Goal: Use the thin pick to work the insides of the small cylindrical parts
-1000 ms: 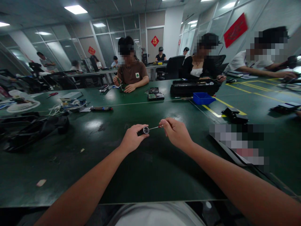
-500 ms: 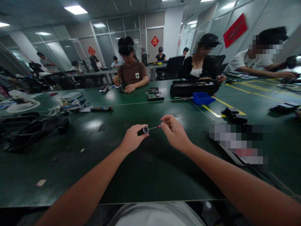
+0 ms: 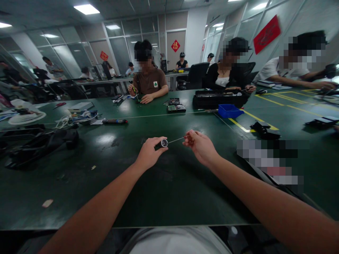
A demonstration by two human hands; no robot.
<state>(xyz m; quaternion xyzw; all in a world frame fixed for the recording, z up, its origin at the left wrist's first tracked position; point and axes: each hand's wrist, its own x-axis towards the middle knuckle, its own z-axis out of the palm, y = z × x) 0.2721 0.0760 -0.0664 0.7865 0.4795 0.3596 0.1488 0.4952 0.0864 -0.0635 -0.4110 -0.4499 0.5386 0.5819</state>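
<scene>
Fingers of left hand (image 3: 150, 152) wrapped round dark cylinder (image 3: 164, 143); fingers of right hand (image 3: 201, 146) pinched on slim tool (image 3: 176, 140). Cylinder lies left of blue bin (image 3: 230, 113), on near side of it. Tool slants toward cylinder's ringed end; cannot tell whether tip touches. Judgement: hold cylinder steady, bring tool square to ringed end, press lightly lest tip skid.

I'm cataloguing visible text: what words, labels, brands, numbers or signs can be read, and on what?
"福": red diamond sign on the door.
Large red sign at right: too blurred to read.
Small red sign at left: too small.
Shirt patch: too small.
Pixelated item at right: unreadable.
Black cylinder, screwdriver: nothing legible.
</scene>
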